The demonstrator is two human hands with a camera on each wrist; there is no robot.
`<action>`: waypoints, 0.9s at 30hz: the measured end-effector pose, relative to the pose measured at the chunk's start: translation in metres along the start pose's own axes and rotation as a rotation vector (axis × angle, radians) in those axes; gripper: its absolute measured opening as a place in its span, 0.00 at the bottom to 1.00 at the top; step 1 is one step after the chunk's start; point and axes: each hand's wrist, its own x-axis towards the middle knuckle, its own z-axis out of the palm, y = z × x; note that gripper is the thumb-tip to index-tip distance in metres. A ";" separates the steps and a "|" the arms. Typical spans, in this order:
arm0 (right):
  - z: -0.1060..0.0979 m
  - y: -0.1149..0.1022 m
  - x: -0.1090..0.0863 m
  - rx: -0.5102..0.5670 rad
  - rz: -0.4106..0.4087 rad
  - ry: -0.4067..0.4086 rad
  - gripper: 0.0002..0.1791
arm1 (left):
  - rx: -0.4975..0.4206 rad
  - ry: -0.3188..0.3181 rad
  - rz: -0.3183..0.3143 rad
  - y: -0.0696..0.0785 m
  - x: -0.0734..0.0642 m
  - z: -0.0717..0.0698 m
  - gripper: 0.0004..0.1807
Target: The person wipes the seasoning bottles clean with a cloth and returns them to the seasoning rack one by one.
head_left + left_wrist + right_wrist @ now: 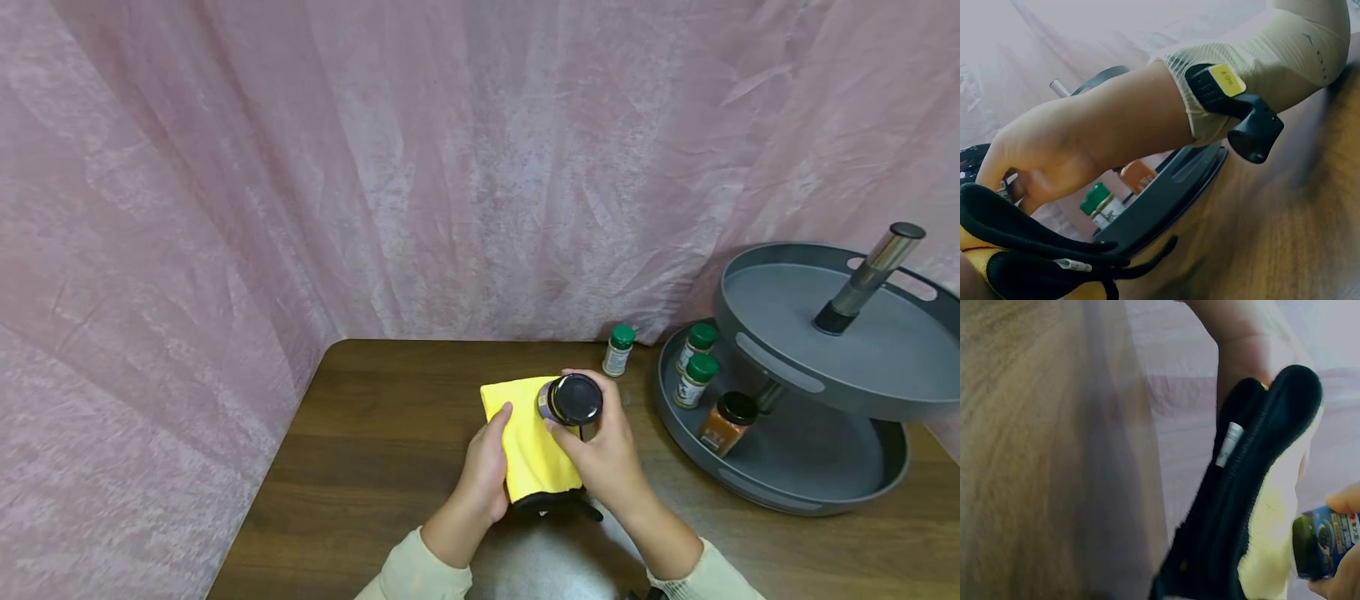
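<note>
My left hand (483,471) grips a folded yellow cloth (536,458), thumb on top and the other fingers hidden beneath. Black edging (1260,462) with a small white tag (1230,444) runs along the cloth's near end. With thumb and fingers around its side, my right hand (611,454) holds a small jar (577,400) that has a black lid. The jar is tilted and overlaps the cloth's upper right corner in the head view. Its printed label (1335,534) shows in the right wrist view.
A grey two-tier round rack (780,492) stands at the right. Its lower tier bears two green-capped bottles (693,381) and a black-lidded jar of orange-brown contents (723,429). Another green-capped bottle (617,354) stands at the back of the wooden table (360,442), before a pink curtain (450,183).
</note>
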 end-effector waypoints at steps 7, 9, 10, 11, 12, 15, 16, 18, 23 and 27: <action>0.004 -0.002 -0.004 0.122 0.063 -0.008 0.41 | -0.022 -0.049 -0.048 -0.007 0.000 0.003 0.33; 0.004 -0.002 -0.006 0.119 0.094 -0.046 0.41 | -0.033 -0.048 -0.057 -0.007 0.000 0.004 0.33; 0.004 -0.002 -0.007 0.120 0.105 -0.067 0.41 | -0.039 -0.040 -0.058 -0.006 0.000 0.004 0.32; 0.004 -0.002 -0.008 0.120 0.113 -0.086 0.41 | -0.043 -0.030 -0.058 -0.006 0.000 0.004 0.32; 0.003 -0.002 -0.008 0.117 0.121 -0.101 0.40 | -0.046 -0.017 -0.056 -0.005 0.001 0.003 0.32; 0.002 -0.002 -0.008 0.107 0.124 -0.142 0.40 | -0.058 0.018 -0.039 -0.001 0.001 0.001 0.31; 0.002 -0.002 -0.008 0.095 0.122 -0.147 0.40 | -0.058 0.028 -0.032 0.000 0.001 0.001 0.31; 0.001 -0.002 -0.007 0.069 0.118 -0.157 0.40 | -0.063 0.031 -0.018 0.001 0.002 -0.001 0.32; -0.003 -0.003 -0.002 0.011 0.122 -0.142 0.44 | -0.069 0.037 0.014 0.003 0.003 -0.003 0.31; -0.006 -0.002 0.002 0.028 0.121 -0.108 0.44 | -0.064 0.058 0.030 0.003 0.002 -0.002 0.30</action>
